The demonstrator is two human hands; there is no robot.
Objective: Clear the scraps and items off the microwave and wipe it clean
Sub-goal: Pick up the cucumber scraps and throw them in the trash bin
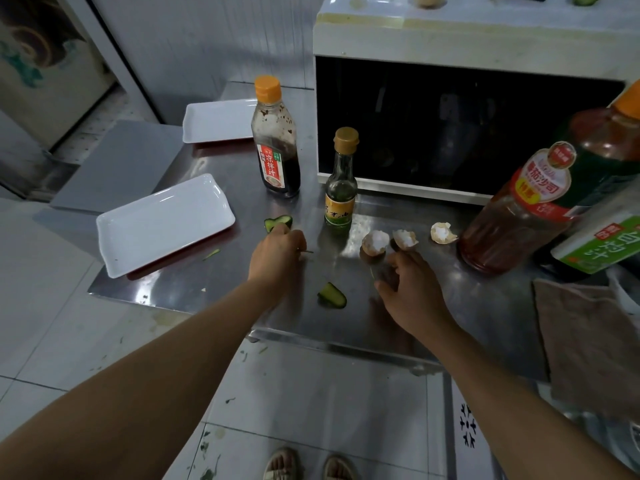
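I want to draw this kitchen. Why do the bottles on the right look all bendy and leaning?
Head view: the wide lens bends things near the edges, so the big red bottle leans inward; the small bottle near the middle stands straight. Ceiling light glares off the steel table.

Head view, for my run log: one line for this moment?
left hand at cucumber piece | right hand by eggshells | microwave top uncleared

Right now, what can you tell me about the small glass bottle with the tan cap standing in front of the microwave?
The small bottle is clear glass with a narrow neck, a tan cap and a yellow-and-green label with dark characters. It looks nearly empty, holding at most some greenish liquid low down. It stands upright on the steel table, just before the microwave's lower left corner, right of the taller dark sauce bottle. Neither hand touches it.
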